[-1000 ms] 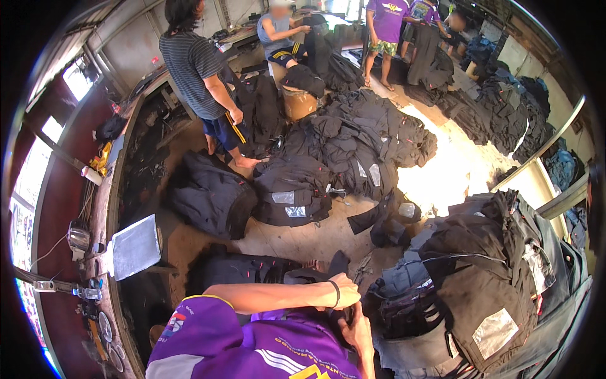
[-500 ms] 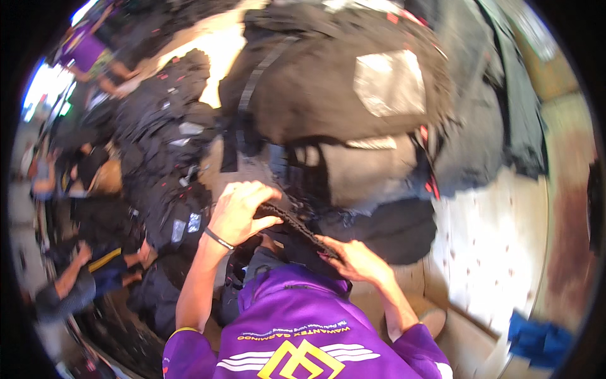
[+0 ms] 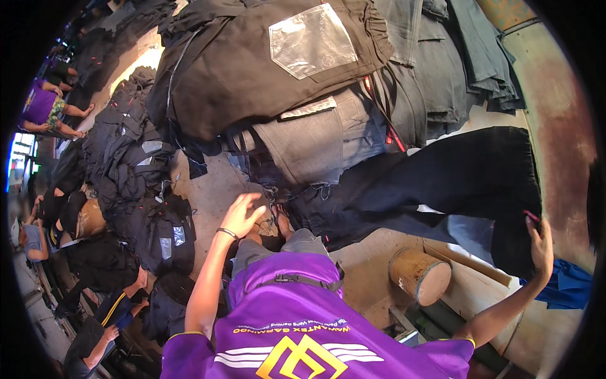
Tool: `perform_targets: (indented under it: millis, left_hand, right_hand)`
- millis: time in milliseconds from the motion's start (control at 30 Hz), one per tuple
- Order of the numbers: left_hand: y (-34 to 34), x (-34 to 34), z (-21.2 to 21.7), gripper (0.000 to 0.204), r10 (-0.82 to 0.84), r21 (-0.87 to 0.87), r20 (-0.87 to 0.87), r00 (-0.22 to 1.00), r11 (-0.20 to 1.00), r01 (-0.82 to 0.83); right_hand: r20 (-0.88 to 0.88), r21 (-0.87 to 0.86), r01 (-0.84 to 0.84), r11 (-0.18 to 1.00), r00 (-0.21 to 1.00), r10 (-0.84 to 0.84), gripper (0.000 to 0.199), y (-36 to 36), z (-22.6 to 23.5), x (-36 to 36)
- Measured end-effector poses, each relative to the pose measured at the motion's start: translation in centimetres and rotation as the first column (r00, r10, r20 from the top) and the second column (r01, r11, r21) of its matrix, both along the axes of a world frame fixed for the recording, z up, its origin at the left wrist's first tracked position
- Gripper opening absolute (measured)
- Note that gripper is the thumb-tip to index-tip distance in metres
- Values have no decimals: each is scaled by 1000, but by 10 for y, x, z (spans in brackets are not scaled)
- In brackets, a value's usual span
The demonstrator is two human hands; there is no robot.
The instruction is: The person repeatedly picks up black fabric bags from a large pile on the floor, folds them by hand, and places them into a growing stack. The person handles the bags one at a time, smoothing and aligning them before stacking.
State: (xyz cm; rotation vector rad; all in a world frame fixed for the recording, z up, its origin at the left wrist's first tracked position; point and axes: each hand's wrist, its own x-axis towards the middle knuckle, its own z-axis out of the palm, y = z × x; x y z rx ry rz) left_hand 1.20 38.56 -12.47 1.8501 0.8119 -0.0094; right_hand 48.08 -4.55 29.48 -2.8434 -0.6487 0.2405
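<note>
Nearest the camera, the person's purple shirt (image 3: pixel 284 328) fills the lower middle, both bare forearms reaching out from it. The left hand (image 3: pixel 243 215), a dark band on its wrist, hovers with fingers loosely spread and slightly curled just beside the near end of a pair of dark trousers (image 3: pixel 442 183); whether it touches the cloth cannot be told. The right hand (image 3: pixel 541 246) is stretched far to the right, its fingers closed on the other end of the same trousers, so that the garment spans the space between the two hands and lies across the person's knees. Just below the trousers stands a short round wooden stool (image 3: pixel 420 275), and a blue cloth (image 3: pixel 568 284) lies near the right hand. Beyond the trousers rises a tall stack of folded dark garments (image 3: pixel 265 82), the topmost bearing a clear plastic sleeve (image 3: pixel 312 41). To the left, further bundles of dark clothing (image 3: pixel 136 177) cover the floor; far left, other people (image 3: pixel 44 107) sit among them
</note>
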Motion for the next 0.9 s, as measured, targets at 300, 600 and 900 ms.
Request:
perform_targets:
  millis: [300,600,900]
  left_hand:
    - [-68,-200,-174,41,146,-65,-614,776,970,-234]
    - [-85,-218,-179,39,57,-365,-789,611,757,-542]
    - [-50,-173,-183,33,586,-160,-230,777,765,-624]
  right_hand:
    - [64,79,-3,997,998,-2,48,7,-197,-30]
    - [-727,-563,-613,554,687,21,71,143,-580,-214]
    - [-685,312,-688,655,315,658,49,339,-420,-299]
